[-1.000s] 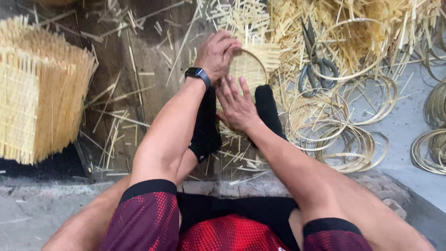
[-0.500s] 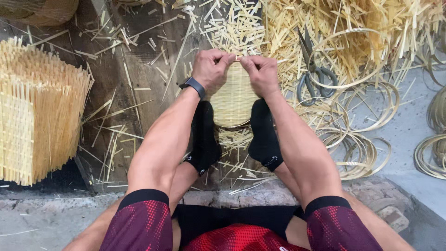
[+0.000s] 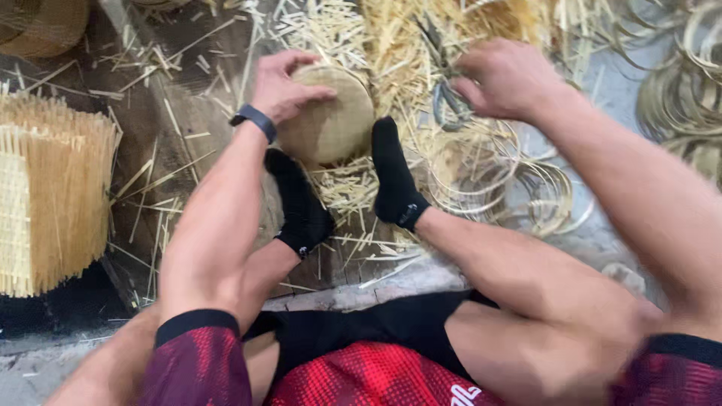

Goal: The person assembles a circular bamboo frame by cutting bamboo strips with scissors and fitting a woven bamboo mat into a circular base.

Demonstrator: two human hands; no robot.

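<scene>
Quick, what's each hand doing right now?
Left hand: open, resting on the small woven basket.
Right hand: curled over the scissors; grip cannot be told.

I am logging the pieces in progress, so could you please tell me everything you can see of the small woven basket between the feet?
The small woven basket is round and pale tan, of fine split bamboo by its look. It lies tipped on the strip-littered floor, its woven wall and rim facing the camera. The left hand rests over its upper left edge. Both black-socked feet flank its lower side; contact is unclear.
</scene>
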